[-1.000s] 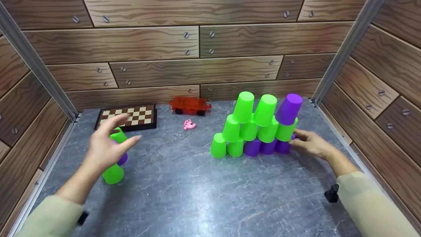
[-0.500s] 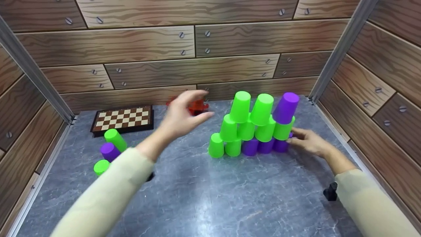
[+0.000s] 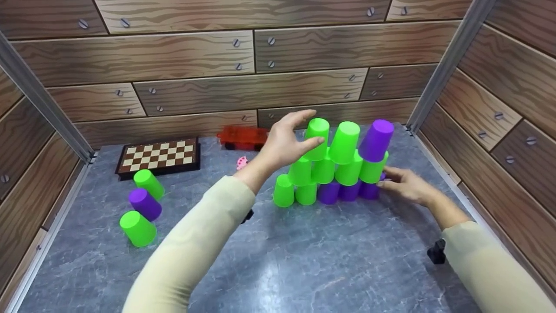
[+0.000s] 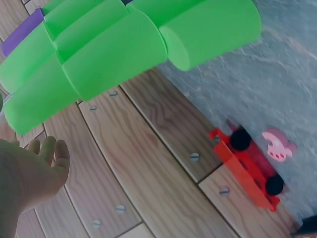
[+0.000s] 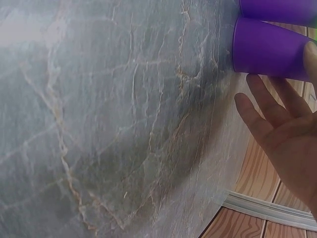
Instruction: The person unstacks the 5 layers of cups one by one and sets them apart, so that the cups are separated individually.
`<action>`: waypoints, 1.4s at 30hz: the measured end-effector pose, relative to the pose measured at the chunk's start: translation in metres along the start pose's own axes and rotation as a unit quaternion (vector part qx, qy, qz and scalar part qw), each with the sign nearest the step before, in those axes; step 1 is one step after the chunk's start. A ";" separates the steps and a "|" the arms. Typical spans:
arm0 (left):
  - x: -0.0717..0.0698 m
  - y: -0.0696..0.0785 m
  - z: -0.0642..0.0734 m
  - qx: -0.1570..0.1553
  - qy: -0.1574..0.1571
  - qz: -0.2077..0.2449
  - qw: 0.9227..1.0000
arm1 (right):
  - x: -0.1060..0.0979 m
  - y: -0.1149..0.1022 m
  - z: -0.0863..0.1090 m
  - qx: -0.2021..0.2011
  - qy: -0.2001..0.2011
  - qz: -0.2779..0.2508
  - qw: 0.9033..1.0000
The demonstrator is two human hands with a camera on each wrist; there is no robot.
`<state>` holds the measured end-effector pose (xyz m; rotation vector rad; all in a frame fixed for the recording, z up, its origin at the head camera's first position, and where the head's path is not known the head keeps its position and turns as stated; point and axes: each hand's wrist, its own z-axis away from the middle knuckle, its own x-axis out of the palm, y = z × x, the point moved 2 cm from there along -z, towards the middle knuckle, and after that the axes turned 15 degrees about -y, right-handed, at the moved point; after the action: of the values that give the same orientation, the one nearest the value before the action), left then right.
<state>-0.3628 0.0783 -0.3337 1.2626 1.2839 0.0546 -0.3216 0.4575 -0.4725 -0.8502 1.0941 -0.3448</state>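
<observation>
a wall (image 3: 186, 56) printed like planks stands behind the grey table (image 3: 330, 256) in my head view. the stack (image 3: 323, 169) of upturned cups rises on the right in three rows: five, four and three. three loose cups (image 3: 145, 204) stand on the left, near the chessboard (image 3: 158, 155). what has just changed: the left hand (image 3: 282, 143) has come across from those cups to the top left green cup (image 3: 319, 129). it carries nothing, thumb and fingers spread. the right hand (image 3: 408, 187) has stayed at the end purple cup (image 3: 369, 191) of the bottom row. i judge the work now sits at the stack, its right end steadied.

in the left wrist view, i can't tell whether that hand touches a cup. the red cart (image 4: 247, 166) and pink toy (image 4: 278, 145) show beyond.

in the right wrist view, i see the thumb against the end purple cup, fingers on its other side, gripping lightly, i'd guess.
</observation>
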 end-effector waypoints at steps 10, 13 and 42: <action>0.009 0.004 -0.009 -0.029 0.010 0.033 0.999 | 0.000 -0.001 0.000 -0.013 0.005 -0.005 1.000; 0.008 0.005 -0.009 -0.025 0.014 0.035 0.999 | 0.001 0.000 0.000 -0.009 0.003 -0.005 1.000; -0.141 -0.078 0.126 -0.134 0.087 0.009 0.987 | 0.000 -0.004 0.001 -0.018 -0.002 0.003 1.000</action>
<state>-0.3703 -0.1262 -0.3230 1.0544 1.3632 0.3462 -0.3204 0.4554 -0.4695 -0.8789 1.1022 -0.3181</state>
